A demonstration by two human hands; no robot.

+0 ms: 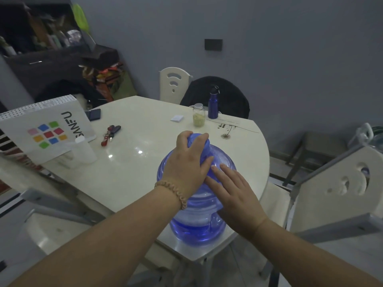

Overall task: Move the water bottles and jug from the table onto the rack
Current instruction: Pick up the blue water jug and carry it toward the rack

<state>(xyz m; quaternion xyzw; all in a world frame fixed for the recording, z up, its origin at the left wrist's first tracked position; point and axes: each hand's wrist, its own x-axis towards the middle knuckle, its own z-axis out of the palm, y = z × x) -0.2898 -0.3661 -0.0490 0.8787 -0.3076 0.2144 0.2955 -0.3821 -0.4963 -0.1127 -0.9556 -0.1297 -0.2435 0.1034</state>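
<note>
Blue plastic fills the left hand (pixel 187 160), whose grip is clamped over the cap and neck of the jug (pixel 196 212), fingers curled round the far side of the top. The right hand (pixel 232 193) lies flat and spread on the jug's shoulder just beside it, fingers apart and closed on nothing, steadying rather than holding. The jug stands upright at the near edge of the worktop (pixel 134 162), with a shallow layer of water low in its body. Farther back, near the far edge, a dark blue metal bottle (pixel 213 104) and a small clear jar (pixel 199 114) with a pale yellowish fill stand just beside each other, both untouched. Keys (pixel 110 134), a phone (pixel 94 114) and a white box (pixel 45 129) with coloured squares sit to the left. No rack can be picked out with certainty. The step in hand looks like taking hold of the jug, with nothing yet moved. The next move likely calls for the right hand to find the handle or the underside, so the weight is not carried by the cap alone when it is lifted.
</note>
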